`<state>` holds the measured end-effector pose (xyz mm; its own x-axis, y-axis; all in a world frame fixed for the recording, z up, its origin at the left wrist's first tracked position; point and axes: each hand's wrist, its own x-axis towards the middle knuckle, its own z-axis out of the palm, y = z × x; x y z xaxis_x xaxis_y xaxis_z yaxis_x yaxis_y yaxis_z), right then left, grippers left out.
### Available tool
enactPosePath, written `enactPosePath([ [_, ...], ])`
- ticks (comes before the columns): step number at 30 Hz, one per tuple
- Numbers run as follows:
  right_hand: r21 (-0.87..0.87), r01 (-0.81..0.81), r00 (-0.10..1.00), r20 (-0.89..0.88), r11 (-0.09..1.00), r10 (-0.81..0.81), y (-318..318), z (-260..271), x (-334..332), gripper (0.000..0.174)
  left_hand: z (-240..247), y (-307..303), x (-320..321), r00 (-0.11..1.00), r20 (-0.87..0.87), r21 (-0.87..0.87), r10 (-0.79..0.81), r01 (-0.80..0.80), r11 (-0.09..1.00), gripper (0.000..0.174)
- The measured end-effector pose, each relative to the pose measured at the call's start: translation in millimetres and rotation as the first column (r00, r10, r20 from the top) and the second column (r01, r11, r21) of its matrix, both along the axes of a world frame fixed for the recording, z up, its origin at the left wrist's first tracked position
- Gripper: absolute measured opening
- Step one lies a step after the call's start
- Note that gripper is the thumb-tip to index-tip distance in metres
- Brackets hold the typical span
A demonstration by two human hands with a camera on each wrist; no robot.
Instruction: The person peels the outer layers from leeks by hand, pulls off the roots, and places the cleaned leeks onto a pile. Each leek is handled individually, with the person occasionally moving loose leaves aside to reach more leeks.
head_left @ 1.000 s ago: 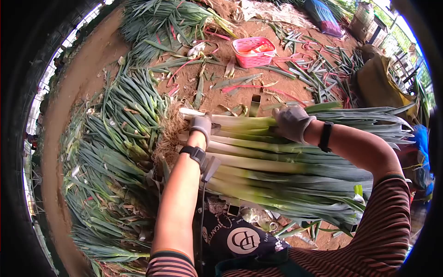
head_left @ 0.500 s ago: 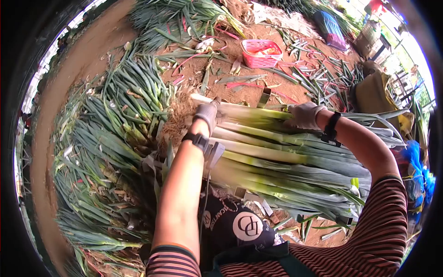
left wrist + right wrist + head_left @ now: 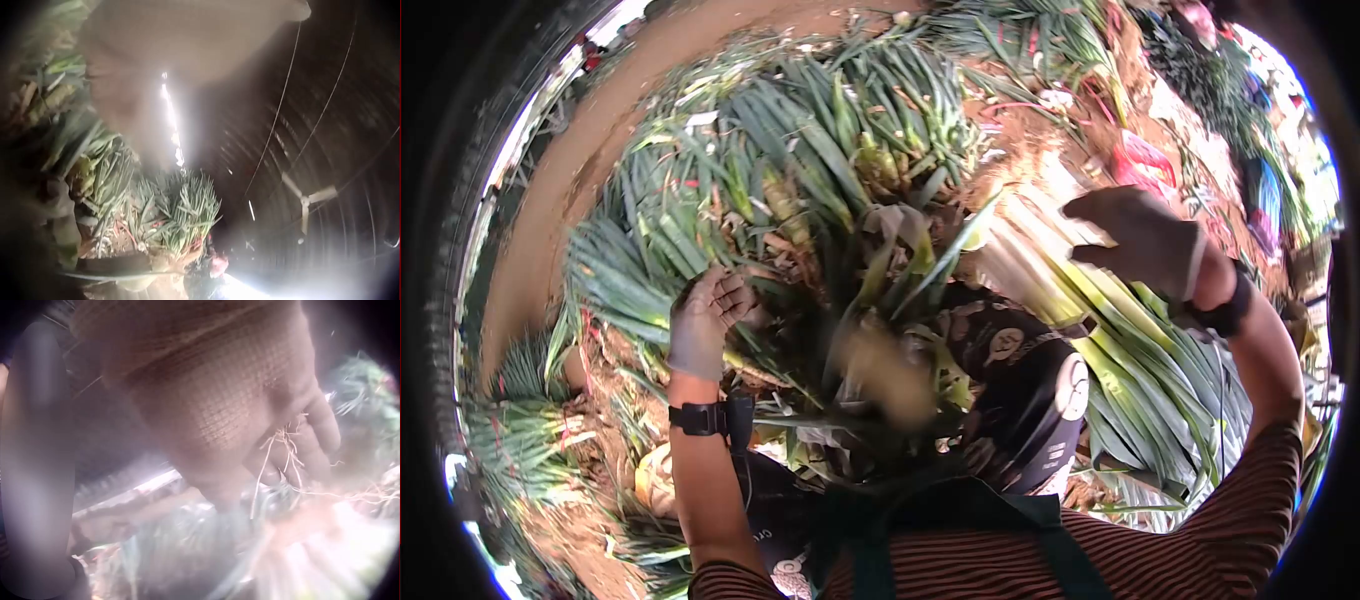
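Grey knitted gloves are covering both hands. The left hand [image 3: 705, 325] is reaching out to the near left with the forearm stretched straight from a striped sleeve [image 3: 765, 582]. Its palm is turning upward and its fingers [image 3: 725, 293] are curling loosely against the green leaves of the loose leek pile [image 3: 820, 140], closing round nothing that shows. The right hand [image 3: 1145, 245] is hovering raised on the right, elbow bending and wrist cocking back. Its fingers are lying relaxed and spread and are gripping nothing, and the hand is hanging just above the bundle of leeks [image 3: 1130, 370]. That bundle is lying across the person's lap on the right, pale stalks pointing far and leaves running near, beside a dark printed apron [image 3: 1020, 390]. From the right wrist, thin root fibres [image 3: 278, 447] are clinging to the glove's fingers [image 3: 319, 431]. A black wrist strap [image 3: 700, 418] is circling the left forearm, another [image 3: 1225, 312] the right.
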<state>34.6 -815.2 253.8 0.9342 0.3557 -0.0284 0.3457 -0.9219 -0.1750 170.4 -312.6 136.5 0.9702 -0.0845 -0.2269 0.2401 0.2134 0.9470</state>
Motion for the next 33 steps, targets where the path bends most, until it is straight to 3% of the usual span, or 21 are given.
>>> enactPosePath([
  [1, -0.023, -0.075, 0.994, -0.081, 0.997, 0.073, 37.3, -4.3, 19.9, 0.043, 1.8, 11.9, -11.3, 0.999, -0.023, 0.012, 0.039, -0.038, 0.999, 0.031],
  [3, -0.114, -0.1, 0.945, -0.323, 0.988, 0.058, 108.3, -40.1, 59.9, 0.047, -5.0, 38.8, -34.9, 0.998, -0.033, 0.061, 0.047, -0.045, 0.997, 0.031],
  [5, -0.271, -0.304, 0.909, -0.369, 0.913, 0.193, 160.5, -93.6, 99.6, 0.046, -19.6, 69.2, -57.5, 0.984, -0.17, 0.04, 0.049, -0.042, 0.998, 0.031],
  [7, -0.334, -0.353, 0.882, -0.43, 0.874, 0.192, 201.5, -143.1, 140.0, 0.051, -14.5, 89.8, -79.2, 0.989, -0.138, -0.036, 0.059, -0.064, 0.997, 0.032],
  [10, -0.276, -0.327, 0.937, -0.215, 0.904, 0.274, 229.4, -251.3, 195.1, 0.065, 9.0, 119.4, -105.0, 0.986, -0.068, 0.022, 0.151, -0.149, 0.989, 0.035],
  [13, -0.237, -0.023, 0.922, -0.381, 0.971, -0.071, 266.3, -265.9, 179.6, 0.068, 14.0, 146.1, -130.0, 0.951, -0.051, 0.121, 0.304, -0.297, 0.947, 0.036],
  [14, -0.227, -0.024, 0.937, -0.344, 0.974, -0.058, 267.9, -300.5, 162.7, 0.063, 10.8, 154.6, -137.3, 0.94, -0.065, 0.096, 0.334, -0.327, 0.94, 0.037],
  [16, -0.347, -0.213, 0.816, -0.577, 0.913, -0.029, 284.2, -333.7, 132.8, 0.045, 6.8, 167.5, -149.5, 0.919, -0.094, 0.076, 0.384, -0.378, 0.923, 0.039],
  [17, -0.3, -0.468, 0.771, -0.598, 0.831, 0.219, 283.9, -380.5, 108.1, 0.037, 7.0, 172.2, -154.5, 0.918, -0.095, 0.068, 0.385, -0.379, 0.923, 0.039],
  [18, -0.274, -0.506, 0.664, -0.729, 0.818, 0.166, 299.1, -380.9, 76.8, 0.037, 8.1, 175.7, -159.0, 0.917, -0.092, 0.055, 0.387, -0.384, 0.922, 0.039],
  [19, -0.217, -0.659, 0.555, -0.787, 0.72, 0.27, 298.2, -389.5, 41.0, 0.037, 7.9, 179.3, -162.7, 0.917, -0.085, 0.038, 0.39, -0.388, 0.921, 0.039],
  [20, -0.13, -0.679, 0.435, -0.864, 0.722, 0.253, 297.4, -396.9, 15.1, 0.039, 5.9, 184.5, -164.8, 0.92, -0.092, -0.002, 0.382, -0.384, 0.924, 0.038],
  [22, -0.163, -0.778, 0.325, -0.931, 0.606, 0.167, 293.5, -387.2, 5.9, 0.045, 5.7, 191.4, -162.2, 0.916, -0.096, -0.043, 0.39, -0.395, 0.918, 0.038],
  [23, -0.292, -0.734, 0.56, -0.772, 0.613, 0.302, 299.8, -364.0, 15.2, 0.045, 6.5, 192.7, -165.4, 0.909, -0.109, -0.057, 0.401, -0.409, 0.911, 0.038],
  [25, -0.413, -0.694, 0.641, -0.728, 0.59, 0.244, 362.7, -255.6, 71.4, 0.039, 14.8, 191.0, -166.9, 0.906, -0.097, -0.064, 0.413, -0.42, 0.905, 0.038],
  [26, -0.258, -0.473, 0.758, -0.606, 0.843, 0.24, 381.1, -230.3, 91.2, 0.032, 16.9, 191.4, -165.6, 0.909, -0.088, -0.064, 0.408, -0.414, 0.908, 0.038],
  [29, 0.139, -0.38, 0.713, -0.586, 0.915, 0.385, 405.4, -214.1, 126.8, 0.034, 16.6, 194.5, -156.8, 0.916, -0.113, -0.084, 0.386, -0.396, 0.915, 0.037],
  [31, 0.061, -0.493, 0.595, -0.704, 0.868, 0.388, 397.4, -209.0, 113.6, 0.036, 11.9, 200.9, -152.9, 0.908, -0.127, -0.061, 0.399, -0.409, 0.911, 0.038],
  [33, 0.131, -0.583, 0.48, -0.741, 0.802, 0.47, 360.0, -205.5, 99.4, 0.036, 5.9, 208.3, -152.3, 0.9, -0.108, -0.085, 0.422, -0.431, 0.898, 0.039],
])
